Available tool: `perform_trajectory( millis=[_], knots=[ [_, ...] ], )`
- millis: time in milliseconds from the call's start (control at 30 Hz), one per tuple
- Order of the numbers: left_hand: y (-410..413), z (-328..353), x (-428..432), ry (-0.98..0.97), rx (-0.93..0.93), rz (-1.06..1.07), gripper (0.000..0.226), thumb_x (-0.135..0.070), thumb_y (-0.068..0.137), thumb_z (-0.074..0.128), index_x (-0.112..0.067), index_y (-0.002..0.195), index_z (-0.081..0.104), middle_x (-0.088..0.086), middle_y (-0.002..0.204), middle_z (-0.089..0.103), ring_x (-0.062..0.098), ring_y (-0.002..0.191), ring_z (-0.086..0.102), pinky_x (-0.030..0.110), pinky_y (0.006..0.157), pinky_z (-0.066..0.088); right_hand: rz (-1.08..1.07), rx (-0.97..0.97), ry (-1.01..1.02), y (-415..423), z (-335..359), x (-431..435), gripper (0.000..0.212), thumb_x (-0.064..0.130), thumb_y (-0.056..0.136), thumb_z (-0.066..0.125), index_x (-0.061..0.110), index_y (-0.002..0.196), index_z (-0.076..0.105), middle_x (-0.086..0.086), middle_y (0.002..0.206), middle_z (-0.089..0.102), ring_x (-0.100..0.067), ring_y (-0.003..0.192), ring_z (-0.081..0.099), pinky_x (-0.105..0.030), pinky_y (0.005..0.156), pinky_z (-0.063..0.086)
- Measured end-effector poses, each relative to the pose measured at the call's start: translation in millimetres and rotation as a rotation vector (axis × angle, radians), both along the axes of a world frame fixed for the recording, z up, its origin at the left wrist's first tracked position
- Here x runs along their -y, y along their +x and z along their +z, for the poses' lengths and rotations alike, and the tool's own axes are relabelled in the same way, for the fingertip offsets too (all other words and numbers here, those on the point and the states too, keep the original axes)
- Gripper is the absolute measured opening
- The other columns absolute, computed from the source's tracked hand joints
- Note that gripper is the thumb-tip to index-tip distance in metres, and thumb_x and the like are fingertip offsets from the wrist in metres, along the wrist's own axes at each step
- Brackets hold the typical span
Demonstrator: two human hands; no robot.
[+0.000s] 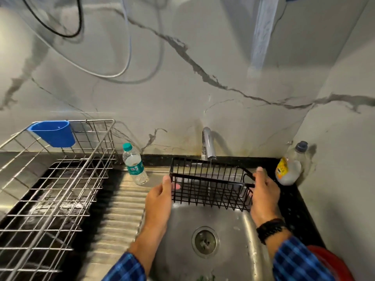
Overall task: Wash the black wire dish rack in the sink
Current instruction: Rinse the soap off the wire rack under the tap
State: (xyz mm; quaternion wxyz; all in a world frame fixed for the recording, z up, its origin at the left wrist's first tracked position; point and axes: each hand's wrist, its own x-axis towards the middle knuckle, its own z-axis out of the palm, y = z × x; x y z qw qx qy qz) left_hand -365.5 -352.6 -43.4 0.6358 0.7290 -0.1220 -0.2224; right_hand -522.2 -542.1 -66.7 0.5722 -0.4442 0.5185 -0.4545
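The black wire dish rack (211,185) is held upright above the steel sink (180,226), just under the chrome tap (208,145). A thin stream of water falls from the spout into the rack. My left hand (162,197) grips the rack's left end, thumb on the near side. My right hand (263,191) grips its right end near the top rail; a black band sits on that wrist. The drain (205,241) lies open below the rack.
A large silver wire rack (56,179) with a blue plastic cup (53,133) stands left of the ribbed drainboard (119,216). A clear water bottle (135,165) leans behind the sink's left corner. A soap bottle (289,166) sits at the right corner, a red tub (332,262) at lower right.
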Motion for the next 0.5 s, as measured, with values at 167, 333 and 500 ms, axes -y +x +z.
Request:
perform_trajectory(
  millis=[167, 333, 500],
  knots=[
    [2.1, 7.7, 2.5, -0.04, 0.022, 0.093, 0.043, -0.043, 0.104, 0.047, -0.009, 0.096, 0.071, 0.016, 0.095, 0.072, 0.019, 0.092, 0.067, 0.032, 0.079, 0.052, 0.284, -0.196, 0.024, 15.3, -6.7, 11.8, 0.023, 0.01, 0.096, 0.051, 0.022, 0.115, 0.055, -0.009, 0.116, 0.065, -0.023, 0.101, 0.063, -0.035, 0.078, 0.048],
    [26.8, -4.4, -13.7, -0.111, -0.073, 0.139, 0.034, -0.047, 0.101, 0.052, -0.022, 0.112, 0.072, 0.004, 0.115, 0.073, 0.022, 0.117, 0.064, 0.039, 0.104, 0.046, 0.624, -0.555, 0.168, 40.2, -35.2, 10.9, 0.047, 0.014, 0.087, 0.039, 0.029, 0.13, 0.052, -0.005, 0.126, 0.058, -0.024, 0.11, 0.059, -0.048, 0.098, 0.051],
    [36.4, 5.3, -32.3, -0.189, 0.024, 0.123, 0.036, -0.035, 0.106, 0.045, -0.029, 0.139, 0.061, -0.007, 0.126, 0.064, 0.013, 0.1, 0.062, 0.027, 0.091, 0.046, 0.749, -0.59, 0.208, 76.4, -22.8, 2.9, 0.034, 0.016, 0.1, 0.045, 0.02, 0.133, 0.043, -0.006, 0.11, 0.059, -0.022, 0.098, 0.061, -0.04, 0.081, 0.057]
  ],
)
